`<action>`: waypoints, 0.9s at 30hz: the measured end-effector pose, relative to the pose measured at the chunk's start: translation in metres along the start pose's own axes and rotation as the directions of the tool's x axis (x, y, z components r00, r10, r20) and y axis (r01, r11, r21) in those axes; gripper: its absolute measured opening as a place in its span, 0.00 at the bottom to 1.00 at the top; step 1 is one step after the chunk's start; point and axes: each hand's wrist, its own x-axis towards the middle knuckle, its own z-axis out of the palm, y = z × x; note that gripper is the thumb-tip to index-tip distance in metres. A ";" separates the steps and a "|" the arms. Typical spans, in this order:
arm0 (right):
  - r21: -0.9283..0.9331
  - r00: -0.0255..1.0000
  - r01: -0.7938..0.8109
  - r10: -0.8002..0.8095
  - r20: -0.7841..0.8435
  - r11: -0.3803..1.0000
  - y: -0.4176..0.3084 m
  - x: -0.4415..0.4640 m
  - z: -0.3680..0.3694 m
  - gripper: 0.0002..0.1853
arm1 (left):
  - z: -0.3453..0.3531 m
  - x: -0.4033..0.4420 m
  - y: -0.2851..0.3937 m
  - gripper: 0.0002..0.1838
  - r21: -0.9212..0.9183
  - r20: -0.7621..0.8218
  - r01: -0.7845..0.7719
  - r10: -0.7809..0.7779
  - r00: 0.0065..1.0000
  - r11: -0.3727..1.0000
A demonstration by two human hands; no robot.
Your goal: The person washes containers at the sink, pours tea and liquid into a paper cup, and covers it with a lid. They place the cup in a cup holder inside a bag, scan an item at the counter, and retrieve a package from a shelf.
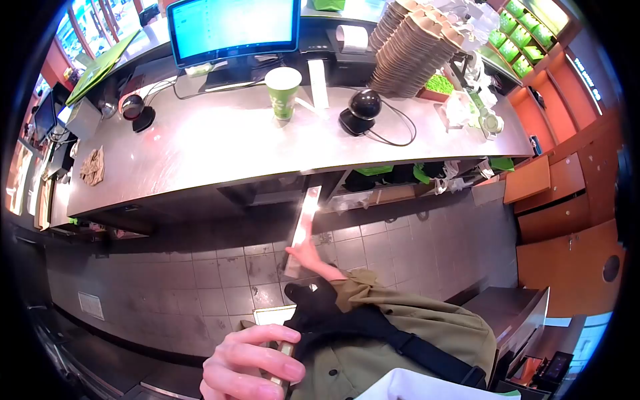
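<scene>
My right hand [307, 255], in an olive sleeve, is wrapped round the near part of a long, pale, shiny strip [305, 223] below the counter's front edge. Whether the strip is loose or part of the counter cannot be told. At the bottom, near the jacket front, my left hand [250, 360] has its fingers bent round a small flat thing [285, 352] with a light edge, mostly hidden. A black strap [393, 337] crosses the olive jacket [427, 320]. A green patterned cup [283, 97] stands upright on the counter [220, 140].
A lit monitor [233, 30] and a printer with a paper roll [351, 41] stand at the back. Right of them are stacked brown cup carriers [413, 50]. Two black round-headed devices [363, 110] [135, 110] and a crumpled brown cloth [93, 167] lie on the counter.
</scene>
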 end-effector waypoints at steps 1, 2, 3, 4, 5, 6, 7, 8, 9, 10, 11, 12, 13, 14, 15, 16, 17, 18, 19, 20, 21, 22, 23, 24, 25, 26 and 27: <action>0.078 0.998 0.069 -0.068 -0.003 0.995 0.005 0.004 0.005 0.57 | 0.006 0.006 -0.006 0.19 -0.006 0.019 -0.017 0.017 1.000 1.000; 0.156 0.991 0.136 -0.137 -0.006 0.978 0.006 0.008 0.008 0.57 | 0.021 0.013 -0.008 0.15 0.050 -0.069 0.022 -0.019 0.997 0.998; 0.238 0.993 0.070 -0.091 0.080 0.969 0.003 0.012 0.004 0.56 | 0.044 0.022 -0.009 0.13 0.107 -0.159 0.061 -0.044 0.986 0.992; 0.161 0.988 0.106 -0.122 0.093 0.981 0.002 0.015 -0.002 0.54 | 0.059 0.030 -0.013 0.13 0.160 -0.253 0.104 -0.061 0.966 0.982; 0.119 0.995 0.022 -0.033 0.091 0.993 0.005 0.018 -0.008 0.48 | 0.064 0.036 -0.021 0.13 0.183 -0.258 0.103 -0.053 0.965 0.978; 0.103 0.979 -0.049 0.027 0.204 0.993 0.016 0.029 -0.013 0.44 | 0.068 0.043 -0.029 0.13 0.205 -0.263 0.101 -0.045 0.964 0.974; 0.076 0.947 -0.115 0.086 0.311 0.990 0.025 0.042 -0.025 0.40 | 0.072 0.051 -0.040 0.13 0.226 -0.265 0.094 -0.032 0.964 0.970; 0.092 0.931 -0.122 0.082 0.355 0.988 0.022 0.046 -0.047 0.35 | 0.076 0.058 -0.051 0.13 0.225 -0.260 0.080 -0.020 0.966 0.971; 0.107 0.914 -0.127 0.075 0.398 0.986 0.001 0.049 -0.082 0.31 | 0.079 0.065 -0.064 0.13 0.226 -0.253 0.064 -0.005 0.967 0.972; 0.125 0.896 -0.128 0.061 0.441 0.984 -0.012 0.059 -0.109 0.28 | 0.082 0.074 -0.075 0.13 0.232 -0.243 0.045 0.014 0.970 0.972; 0.203 0.890 -0.076 -0.026 0.456 0.976 -0.009 0.071 -0.127 0.24 | 0.086 0.083 -0.085 0.13 0.233 -0.237 0.040 0.017 0.971 0.972; 0.283 0.879 -0.029 -0.110 0.465 0.959 -0.005 0.082 -0.143 0.21 | 0.091 0.094 -0.094 0.14 0.233 -0.232 0.038 0.017 0.973 0.972; 0.361 0.865 0.015 -0.194 0.463 0.932 -0.001 0.095 -0.158 0.18 | 0.093 0.103 -0.102 0.14 0.231 -0.225 0.036 0.017 0.974 0.972; 0.448 0.864 0.030 -0.248 0.438 0.894 -0.020 0.096 -0.186 0.14 | 0.096 0.112 -0.111 0.14 0.229 -0.213 0.016 0.034 0.976 0.973; 0.471 0.852 0.022 -0.263 0.452 0.882 -0.039 0.099 -0.211 0.15 | 0.096 0.121 -0.120 0.14 0.226 -0.200 -0.004 0.051 0.978 0.974; 0.520 0.806 -0.071 -0.258 0.533 0.851 -0.058 0.100 -0.235 0.15 | 0.096 0.128 -0.127 0.14 0.223 -0.185 -0.026 0.069 0.980 0.974; 0.556 0.751 -0.169 -0.259 0.608 0.814 -0.075 0.101 -0.256 0.16 | 0.097 0.135 -0.133 0.14 0.210 -0.200 -0.032 0.075 0.977 0.977; 0.516 0.718 -0.164 -0.257 0.647 0.841 -0.085 0.102 -0.272 0.17 | 0.098 0.140 -0.139 0.14 0.194 -0.219 -0.035 0.078 0.973 0.980; 0.507 0.727 -0.113 -0.277 0.628 0.854 -0.086 0.103 -0.278 0.17 | 0.099 0.144 -0.144 0.14 0.176 -0.239 -0.038 0.081 0.968 0.984; 0.497 0.735 -0.058 -0.300 0.608 0.866 -0.087 0.105 -0.284 0.17 | 0.099 0.149 -0.148 0.14 0.196 -0.238 -0.024 0.071 0.969 0.980; 0.485 0.741 0.001 -0.326 0.587 0.874 -0.089 0.109 -0.290 0.17 | 0.098 0.155 -0.150 0.14 0.217 -0.235 -0.012 0.064 0.970 0.976; 0.451 0.800 0.173 -0.392 0.454 0.875 -0.094 0.111 -0.294 0.15 | 0.096 0.161 -0.152 0.14 0.238 -0.230 -0.003 0.060 0.971 0.971; 0.383 0.854 0.264 -0.400 0.334 0.885 -0.101 0.114 -0.300 0.16 | 0.095 0.165 -0.154 0.14 0.235 -0.243 0.001 0.058 0.968 0.972; 0.303 0.887 0.341 -0.411 0.209 0.890 -0.109 0.117 -0.306 0.16 | 0.093 0.168 -0.156 0.14 0.232 -0.258 0.009 0.053 0.965 0.973; 0.215 0.900 0.405 -0.429 0.079 0.889 -0.114 0.124 -0.309 0.17 | 0.090 0.171 -0.157 0.14 0.231 -0.271 0.017 0.047 0.962 0.973; 0.084 0.831 0.555 -0.547 -0.098 0.827 -0.118 0.135 -0.311 0.19 | 0.085 0.175 -0.159 0.13 0.220 -0.261 0.009 0.049 0.964 0.975; -0.075 0.712 0.661 -0.655 -0.252 0.747 -0.121 0.146 -0.313 0.20 | 0.079 0.179 -0.161 0.13 0.206 -0.252 0.004 0.049 0.967 0.979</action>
